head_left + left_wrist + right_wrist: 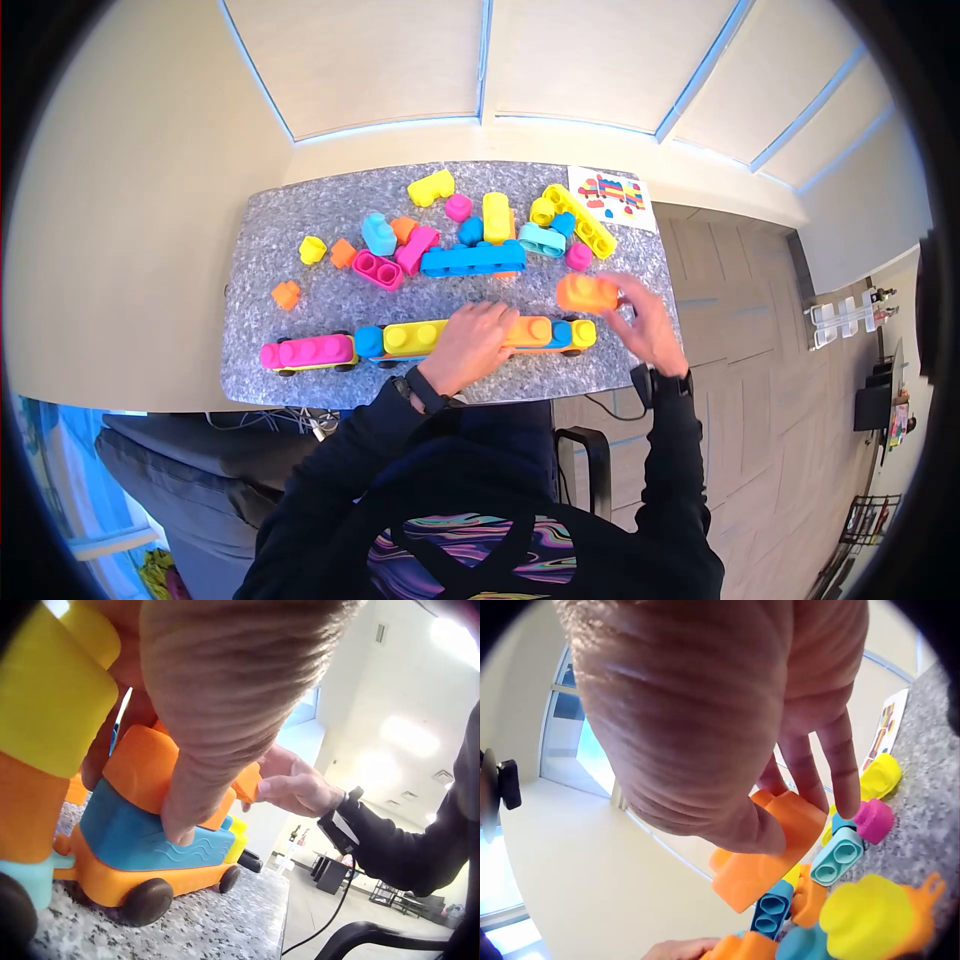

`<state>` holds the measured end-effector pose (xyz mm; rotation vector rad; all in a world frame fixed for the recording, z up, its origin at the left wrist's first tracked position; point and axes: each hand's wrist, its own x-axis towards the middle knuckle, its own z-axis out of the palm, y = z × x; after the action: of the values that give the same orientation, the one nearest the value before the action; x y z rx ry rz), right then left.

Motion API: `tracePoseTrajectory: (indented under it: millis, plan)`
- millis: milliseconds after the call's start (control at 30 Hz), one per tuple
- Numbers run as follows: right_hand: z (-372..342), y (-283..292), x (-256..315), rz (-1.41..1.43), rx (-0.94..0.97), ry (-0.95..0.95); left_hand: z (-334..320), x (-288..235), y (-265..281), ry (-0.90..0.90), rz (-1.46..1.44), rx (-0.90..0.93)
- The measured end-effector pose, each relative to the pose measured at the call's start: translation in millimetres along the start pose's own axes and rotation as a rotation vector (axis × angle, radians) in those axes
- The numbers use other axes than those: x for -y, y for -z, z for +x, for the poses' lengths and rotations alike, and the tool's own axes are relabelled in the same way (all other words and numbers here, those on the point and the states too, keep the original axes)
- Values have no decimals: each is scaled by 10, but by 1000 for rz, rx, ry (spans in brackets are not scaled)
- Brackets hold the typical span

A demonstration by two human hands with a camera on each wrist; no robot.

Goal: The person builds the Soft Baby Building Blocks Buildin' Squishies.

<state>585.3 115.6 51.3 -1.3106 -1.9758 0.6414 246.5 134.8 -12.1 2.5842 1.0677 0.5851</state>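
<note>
A train of toy building-block cars stands along the near side of the table, with pink, yellow, blue and orange blocks on wheeled bases. My left hand grips an orange block on one car. Its thumb lies against the blue block under that one, above an orange wheeled base. Beyond the train's right end, my right hand pinches a loose orange block between thumb and fingers, raised above the table. A yellow block sits at that end of the train.
Behind the train lie several loose blocks, among them a long blue block, a long yellow one and a pink one. A picture sheet rests at the far right corner. A chair armrest stands by the near edge.
</note>
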Motion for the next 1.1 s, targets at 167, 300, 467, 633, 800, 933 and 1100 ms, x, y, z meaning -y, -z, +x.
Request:
tracePoseTrajectory:
  millis: [167,300,467,633,800,933,1100]
  plan:
    - [-386,-70,120,-96,120,9,-1,30,-45,-21,14,9]
    - [-432,-137,106,-89,129,18,7,29,-35,-29,28,-7]
    - [-404,-163,99,-148,123,41,19,-4,-13,-11,36,18]
    - [-298,-229,193,-266,82,144,36,-6,-16,-50,9,-50]
    - [-294,-355,118,-282,25,218,47,-5,-7,-46,5,-41]
    - [-355,-355,90,-233,46,165,49,-2,-18,-46,-1,-30]
    - [-361,-372,73,-250,20,204,68,-9,-17,-29,26,2]
